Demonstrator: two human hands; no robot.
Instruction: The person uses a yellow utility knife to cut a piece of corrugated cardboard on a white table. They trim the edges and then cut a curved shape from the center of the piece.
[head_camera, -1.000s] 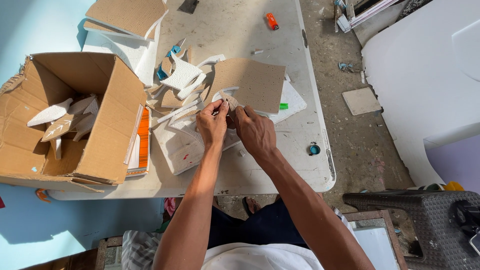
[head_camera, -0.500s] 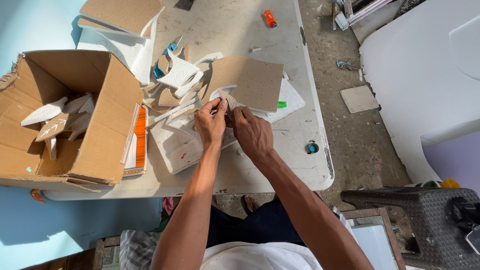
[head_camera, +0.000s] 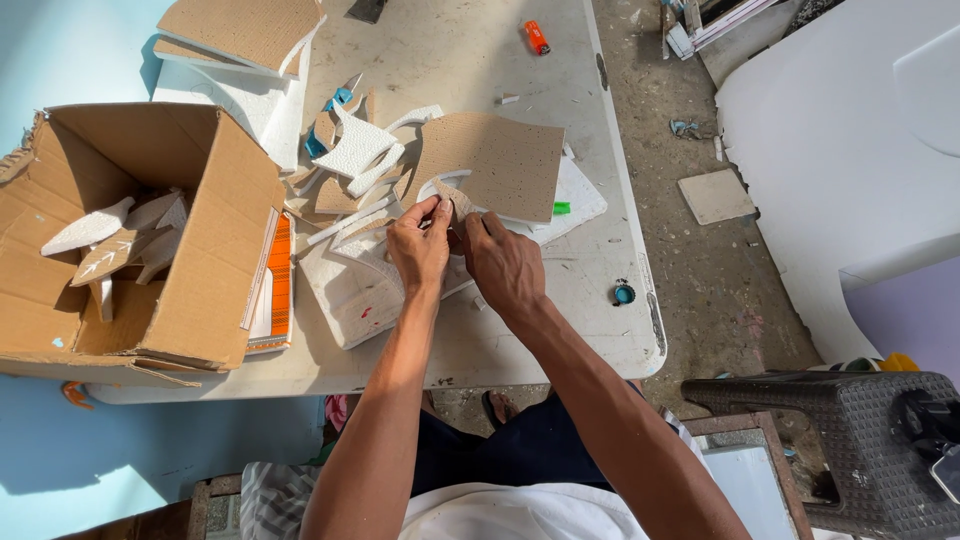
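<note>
My left hand (head_camera: 420, 250) and my right hand (head_camera: 500, 262) meet over the middle of a white table (head_camera: 560, 330), both pinching a small brown-faced foam cut-out (head_camera: 452, 200). Under the hands lies a white foam sheet (head_camera: 350, 290) with cut edges. Just beyond them rests a brown cardboard-faced sheet (head_camera: 500, 160) with a curved notch cut from its near side. Loose white foam shapes (head_camera: 355, 150) are piled to the left of that sheet.
An open cardboard box (head_camera: 190, 250) holding foam cut-outs stands at the left. An orange booklet (head_camera: 275, 290) leans beside it. Stacked foam boards (head_camera: 245, 50) lie at the far left, an orange lighter (head_camera: 537, 37) far off, a blue cap (head_camera: 624, 294) near the right edge. A dark stool (head_camera: 800, 440) stands at the lower right.
The hands stay together on the small cut-out, with only slight finger shifts. The view has drifted a little.
</note>
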